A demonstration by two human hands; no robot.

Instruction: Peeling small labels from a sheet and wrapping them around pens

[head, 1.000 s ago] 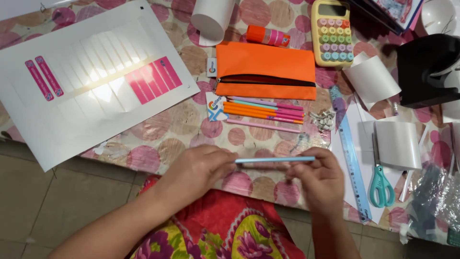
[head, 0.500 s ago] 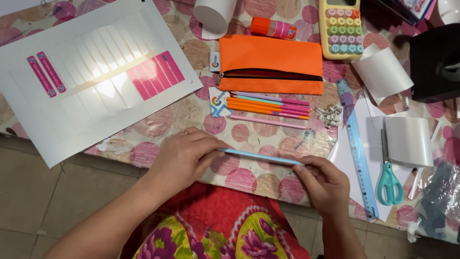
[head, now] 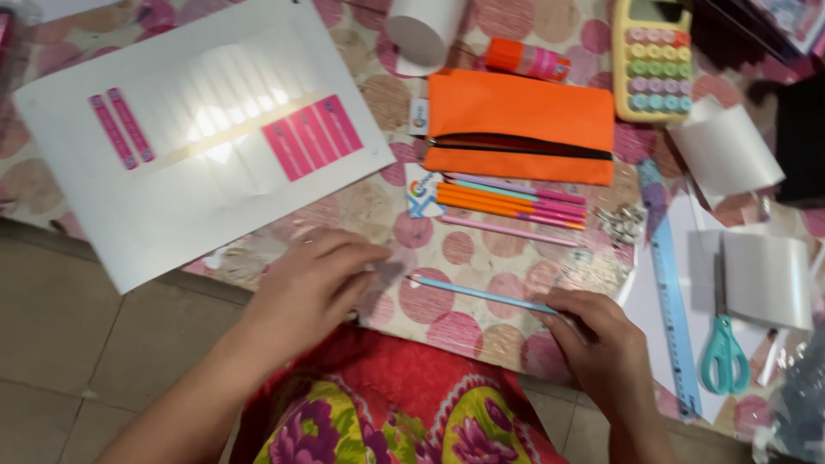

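My right hand (head: 601,344) grips one end of a thin light-blue pencil (head: 481,295) that lies across the dotted tablecloth near the table's front edge. My left hand (head: 314,283) rests on the cloth just left of the pencil's other end, fingers bent, pinching a small pale scrap that is blurred. Beyond the pencil lies a pack of coloured pencils (head: 507,203), and behind that an orange zip pouch (head: 516,127).
A white sheet (head: 180,198) with pink strips lies at the left. A blue ruler (head: 670,301), teal scissors (head: 724,352) and white paper rolls (head: 765,279) are at the right. A glue stick (head: 526,60), a pastel calculator (head: 655,60) and small clips (head: 620,223) lie further back.
My left hand has let go of the blue pencil and moved left onto the cloth. The right hand still holds the pencil, now lowered toward the table.
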